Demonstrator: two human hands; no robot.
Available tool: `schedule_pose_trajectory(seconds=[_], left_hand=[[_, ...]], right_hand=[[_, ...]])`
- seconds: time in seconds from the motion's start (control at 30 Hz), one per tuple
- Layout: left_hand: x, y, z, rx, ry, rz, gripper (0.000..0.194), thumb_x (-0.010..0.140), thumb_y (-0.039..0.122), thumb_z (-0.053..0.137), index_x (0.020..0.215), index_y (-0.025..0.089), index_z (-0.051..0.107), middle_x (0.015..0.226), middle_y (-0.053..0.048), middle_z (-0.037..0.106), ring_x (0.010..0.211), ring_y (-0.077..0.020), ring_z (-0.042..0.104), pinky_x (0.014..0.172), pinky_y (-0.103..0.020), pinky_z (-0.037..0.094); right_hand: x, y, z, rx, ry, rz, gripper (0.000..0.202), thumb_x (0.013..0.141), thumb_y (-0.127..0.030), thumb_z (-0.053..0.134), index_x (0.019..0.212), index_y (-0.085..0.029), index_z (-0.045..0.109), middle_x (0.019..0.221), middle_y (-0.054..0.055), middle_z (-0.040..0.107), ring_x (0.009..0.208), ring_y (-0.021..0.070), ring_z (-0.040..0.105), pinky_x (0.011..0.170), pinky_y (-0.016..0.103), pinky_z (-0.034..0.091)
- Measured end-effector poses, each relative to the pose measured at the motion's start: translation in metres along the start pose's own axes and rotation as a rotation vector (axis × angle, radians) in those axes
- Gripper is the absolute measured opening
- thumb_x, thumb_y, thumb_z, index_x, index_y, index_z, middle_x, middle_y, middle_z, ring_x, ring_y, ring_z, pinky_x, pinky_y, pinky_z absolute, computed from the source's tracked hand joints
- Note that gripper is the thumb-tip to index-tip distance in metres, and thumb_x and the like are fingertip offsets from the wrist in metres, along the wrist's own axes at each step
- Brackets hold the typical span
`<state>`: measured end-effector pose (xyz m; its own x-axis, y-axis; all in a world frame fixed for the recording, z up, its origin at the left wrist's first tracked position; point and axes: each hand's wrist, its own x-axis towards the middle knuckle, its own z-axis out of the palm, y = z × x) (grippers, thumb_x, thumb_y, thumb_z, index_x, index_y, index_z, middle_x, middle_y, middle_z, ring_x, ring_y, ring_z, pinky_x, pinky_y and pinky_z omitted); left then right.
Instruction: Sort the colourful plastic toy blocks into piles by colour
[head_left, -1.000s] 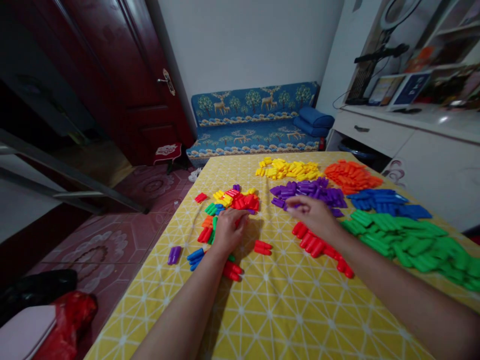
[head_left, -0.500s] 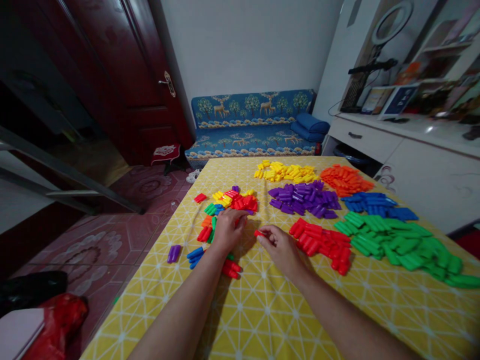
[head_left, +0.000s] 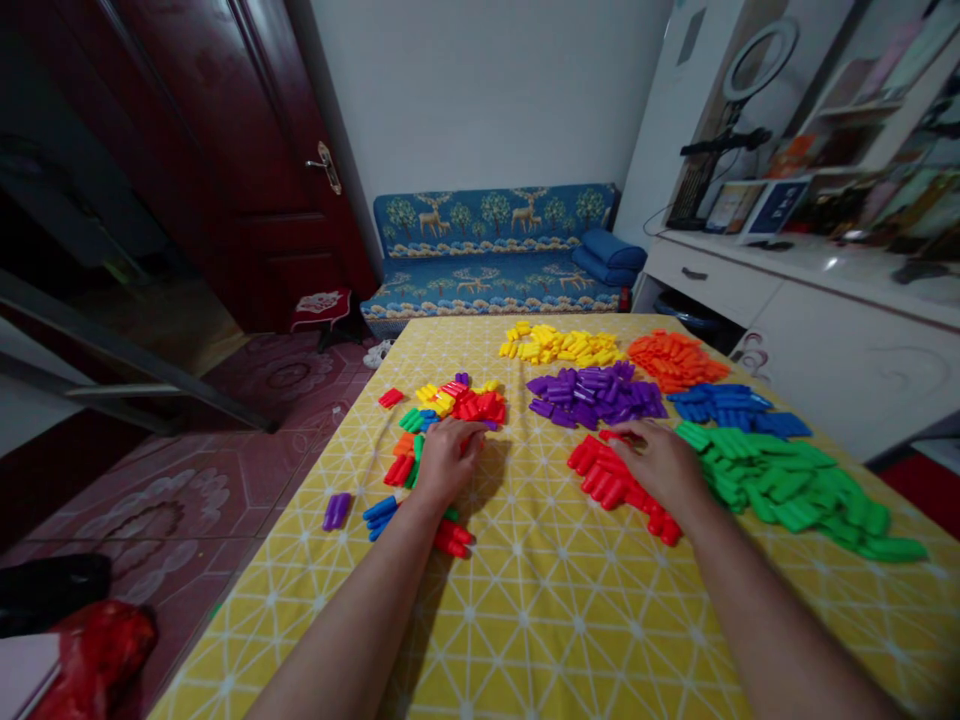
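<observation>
My right hand (head_left: 660, 462) is over the pile of red plastic pieces (head_left: 600, 470), with thumb and fingers closed on a red piece (head_left: 611, 435) at the pile's far edge. My left hand (head_left: 450, 462) rests by the mixed-colour pile, its fingers curled in; whatever they hold is hidden. Just beyond those fingers lie red pieces (head_left: 480, 405) and yellow pieces (head_left: 436, 399). Green pieces (head_left: 411, 420), blue pieces (head_left: 381, 515) and more red pieces (head_left: 454, 538) lie around the left wrist, partly covered by it.
Single-colour piles of yellow (head_left: 559, 345), purple (head_left: 596, 395), orange (head_left: 675, 360), blue (head_left: 724, 405) and green pieces (head_left: 795, 485) spread across the right side of the yellow-covered table (head_left: 525, 620). Two purple pieces (head_left: 337, 511) lie near the left edge. Behind stands a blue sofa (head_left: 495, 275).
My right hand has moved right and away from me, from the table's middle to the red pile, with a red piece at its fingertips. My left hand has stayed by the mixed pile.
</observation>
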<state>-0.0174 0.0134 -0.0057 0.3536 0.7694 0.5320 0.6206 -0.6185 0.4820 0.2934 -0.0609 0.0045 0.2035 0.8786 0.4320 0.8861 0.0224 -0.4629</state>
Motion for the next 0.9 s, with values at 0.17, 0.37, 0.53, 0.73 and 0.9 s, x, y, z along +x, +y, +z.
schedule_pose_trajectory(seconds=[0.17, 0.37, 0.53, 0.73, 0.9], left_hand=[[-0.001, 0.0, -0.001, 0.004, -0.004, 0.013, 0.018, 0.087, 0.016, 0.057, 0.094, 0.021, 0.073, 0.089, -0.003, 0.075, 0.085, -0.0201, 0.066, 0.077, -0.032, 0.045], [0.0, 0.002, -0.001, 0.008, 0.008, 0.002, 0.018, 0.087, 0.017, 0.057, 0.093, 0.021, 0.073, 0.087, -0.004, 0.075, 0.083, -0.0202, 0.066, 0.077, -0.033, 0.046], [0.001, 0.002, -0.001, 0.012, 0.03, -0.021, 0.018, 0.087, 0.018, 0.056, 0.092, 0.021, 0.073, 0.085, -0.004, 0.075, 0.082, -0.0201, 0.066, 0.077, -0.033, 0.046], [-0.001, 0.004, -0.004, 0.032, 0.16, -0.088, 0.019, 0.085, 0.013, 0.055, 0.095, 0.022, 0.068, 0.092, -0.004, 0.073, 0.091, -0.0217, 0.064, 0.083, -0.035, 0.045], [-0.002, 0.002, -0.004, 0.046, 0.286, -0.109, 0.025, 0.082, 0.009, 0.051, 0.1, 0.022, 0.062, 0.103, -0.005, 0.069, 0.102, -0.0235, 0.059, 0.091, -0.039, 0.044]], right_hand=[[-0.01, -0.005, 0.012, -0.004, -0.179, -0.139, 0.043, 0.083, -0.044, 0.059, 0.119, -0.023, 0.068, 0.126, 0.01, 0.065, 0.11, 0.0268, 0.063, 0.094, 0.04, 0.05], [-0.016, -0.021, 0.015, -0.059, -0.228, -0.198, 0.024, 0.08, -0.039, 0.065, 0.095, -0.027, 0.078, 0.121, 0.008, 0.069, 0.112, 0.0297, 0.061, 0.098, 0.048, 0.047], [-0.004, -0.051, 0.021, 0.144, -0.081, -0.256, 0.017, 0.084, -0.032, 0.061, 0.085, -0.025, 0.076, 0.105, 0.007, 0.073, 0.102, 0.0247, 0.064, 0.095, 0.044, 0.048], [0.051, -0.107, 0.07, 0.515, -0.202, -0.169, 0.04, 0.069, -0.016, 0.068, 0.108, -0.02, 0.069, 0.117, 0.009, 0.067, 0.112, 0.0246, 0.06, 0.101, 0.04, 0.044], [0.092, -0.121, 0.114, 0.64, -0.318, 0.011, 0.06, 0.051, -0.007, 0.072, 0.108, -0.021, 0.068, 0.104, 0.004, 0.07, 0.103, 0.0257, 0.062, 0.095, 0.041, 0.047]])
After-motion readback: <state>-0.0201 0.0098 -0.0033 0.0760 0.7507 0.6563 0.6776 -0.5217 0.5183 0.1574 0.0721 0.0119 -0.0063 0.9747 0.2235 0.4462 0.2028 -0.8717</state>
